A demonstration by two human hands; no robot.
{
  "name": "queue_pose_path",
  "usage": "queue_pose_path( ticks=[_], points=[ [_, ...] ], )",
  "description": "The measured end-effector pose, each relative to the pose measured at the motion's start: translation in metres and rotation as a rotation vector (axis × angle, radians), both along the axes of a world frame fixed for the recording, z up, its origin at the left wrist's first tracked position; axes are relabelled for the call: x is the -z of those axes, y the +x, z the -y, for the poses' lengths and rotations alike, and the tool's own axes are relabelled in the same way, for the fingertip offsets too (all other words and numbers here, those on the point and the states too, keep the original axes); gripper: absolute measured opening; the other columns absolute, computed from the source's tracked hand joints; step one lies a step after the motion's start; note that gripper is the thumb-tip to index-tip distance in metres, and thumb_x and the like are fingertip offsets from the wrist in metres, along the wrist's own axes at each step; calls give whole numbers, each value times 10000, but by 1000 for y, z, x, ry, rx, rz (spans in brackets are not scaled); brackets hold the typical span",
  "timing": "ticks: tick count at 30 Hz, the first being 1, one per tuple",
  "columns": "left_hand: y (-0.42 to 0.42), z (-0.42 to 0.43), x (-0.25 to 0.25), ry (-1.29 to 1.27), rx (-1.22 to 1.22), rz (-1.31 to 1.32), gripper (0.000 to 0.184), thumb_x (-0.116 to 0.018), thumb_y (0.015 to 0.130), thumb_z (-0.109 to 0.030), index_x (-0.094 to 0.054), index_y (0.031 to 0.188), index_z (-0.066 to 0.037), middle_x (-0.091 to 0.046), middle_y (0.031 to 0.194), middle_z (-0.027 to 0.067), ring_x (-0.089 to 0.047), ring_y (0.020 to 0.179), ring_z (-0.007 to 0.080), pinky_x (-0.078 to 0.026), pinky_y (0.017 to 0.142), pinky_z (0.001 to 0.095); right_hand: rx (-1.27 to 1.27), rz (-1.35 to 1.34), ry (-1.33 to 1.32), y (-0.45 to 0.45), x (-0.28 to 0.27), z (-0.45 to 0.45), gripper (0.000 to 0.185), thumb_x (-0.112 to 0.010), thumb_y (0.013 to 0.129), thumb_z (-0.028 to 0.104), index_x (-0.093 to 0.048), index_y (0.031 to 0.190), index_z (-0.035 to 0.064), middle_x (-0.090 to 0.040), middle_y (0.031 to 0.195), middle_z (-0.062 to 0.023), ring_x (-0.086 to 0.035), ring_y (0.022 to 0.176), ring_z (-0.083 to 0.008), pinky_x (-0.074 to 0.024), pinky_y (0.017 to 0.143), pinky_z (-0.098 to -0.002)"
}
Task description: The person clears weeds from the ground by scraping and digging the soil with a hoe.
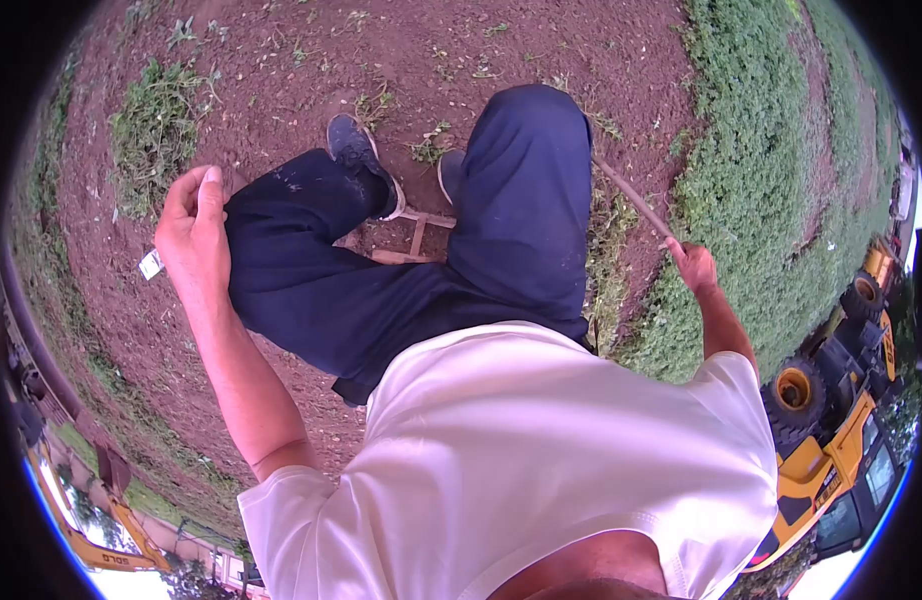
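Observation:
My left hand (195, 235) is raised beside my left knee, fingers curled and thumb on top. A small white object with dark marks (151, 264) shows at its outer edge; whether the hand grips it, I cannot tell. Out to the right, my right hand (694, 266) is wrapped round a long wooden handle (631, 195). The handle slants forward past my right knee, which hides its far end. I am seated low with bent knees in dark trousers (526, 190). Part of a wooden frame (417, 236) shows between my legs.
Brown soil (281, 90) with scattered weeds lies ahead. A heap of pulled greens (159, 135) is at the front left. Dense low green plants (751, 190) cover the right side. A yellow wheeled loader (831, 440) stands behind right, a yellow excavator arm (121, 520) behind left.

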State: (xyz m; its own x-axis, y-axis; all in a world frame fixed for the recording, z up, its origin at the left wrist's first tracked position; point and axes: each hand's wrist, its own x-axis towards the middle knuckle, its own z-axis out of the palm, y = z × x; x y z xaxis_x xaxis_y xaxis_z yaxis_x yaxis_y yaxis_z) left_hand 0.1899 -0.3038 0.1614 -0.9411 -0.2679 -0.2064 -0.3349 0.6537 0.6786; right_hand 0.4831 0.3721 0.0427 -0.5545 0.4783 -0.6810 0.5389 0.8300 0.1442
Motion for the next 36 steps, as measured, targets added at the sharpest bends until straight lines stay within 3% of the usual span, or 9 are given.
queue_pose_path(
  ticks=[2, 8, 13, 20, 23, 25, 28, 31, 36],
  points=[
    [0, -1, 2, -4, 6, 8, 336, -679, 971, -277, -698, 1134, 16, -687, 918, 52, -624, 819, 109, -503, 717, 266, 261, 13, -54, 59, -4, 9, 652, -568, 929, 668, -769, 1007, 53, -595, 652, -109, -583, 642, -210, -499, 642, -389],
    [-10, 13, 17, -91, 96, 1, 328, -656, 995, -274, -692, 1134, 20, -689, 928, 57, -608, 774, 110, -486, 695, 249, 981, -245, -348, 93, 39, 129, 741, -550, 926, 687, -632, 720, -20, -537, 636, -105, -524, 642, -218, -472, 644, -387],
    [-17, 1, 15, -131, 139, 8, 333, -654, 994, -280, -689, 1118, 27, -681, 868, 53, -608, 756, 112, -487, 673, 260, 871, -192, -212, 153, 70, 166, 788, -478, 928, 728, -693, 800, -19, -641, 723, -211, -631, 711, -356, -495, 726, -468],
    [-14, -9, 7, -183, 192, 41, 342, -646, 997, -283, -684, 1115, 36, -686, 882, 69, -617, 768, 113, -484, 680, 262, 851, 31, 7, 324, -56, 201, 744, -483, 947, 691, -741, 926, -7, -650, 706, -228, -662, 717, -338, -514, 755, -453],
    [-15, -17, 6, -218, 218, 31, 370, -646, 995, -298, -680, 1128, 45, -684, 866, 75, -615, 762, 119, -480, 689, 267, 950, -92, -23, 282, -57, 230, 748, -483, 952, 685, -735, 881, -15, -628, 669, -194, -635, 681, -293, -509, 715, -427],
    [-20, -11, 11, -141, 210, 43, 381, -646, 993, -303, -677, 1132, 51, -684, 863, 75, -620, 769, 129, -487, 691, 275, 1055, -217, -121, 254, -7, 216, 720, -519, 941, 672, -735, 920, -15, -622, 700, -192, -598, 694, -268, -496, 718, -419],
    [-23, -19, 8, -163, 241, 32, 382, -647, 992, -302, -677, 1127, 54, -684, 884, 80, -626, 782, 137, -494, 692, 280, 1242, -403, -341, 151, 44, 192, 733, -522, 945, 671, -613, 652, 5, -538, 585, -62, -520, 554, -192, -427, 546, -366],
    [-26, -20, 8, -171, 252, 32, 377, -647, 991, -299, -678, 1119, 54, -685, 904, 87, -633, 793, 140, -500, 694, 281, 1276, -477, -524, 78, 66, 163, 708, -536, 939, 675, -574, 602, 53, -517, 562, -43, -490, 502, -171, -404, 502, -354],
    [-23, -23, 7, -160, 244, 31, 375, -647, 991, -298, -676, 1119, 53, -689, 916, 91, -639, 793, 142, -502, 699, 283, 1097, -386, -419, 137, 77, 169, 708, -529, 929, 704, -546, 610, 72, -519, 572, -36, -488, 475, -158, -396, 471, -335]
  ],
)
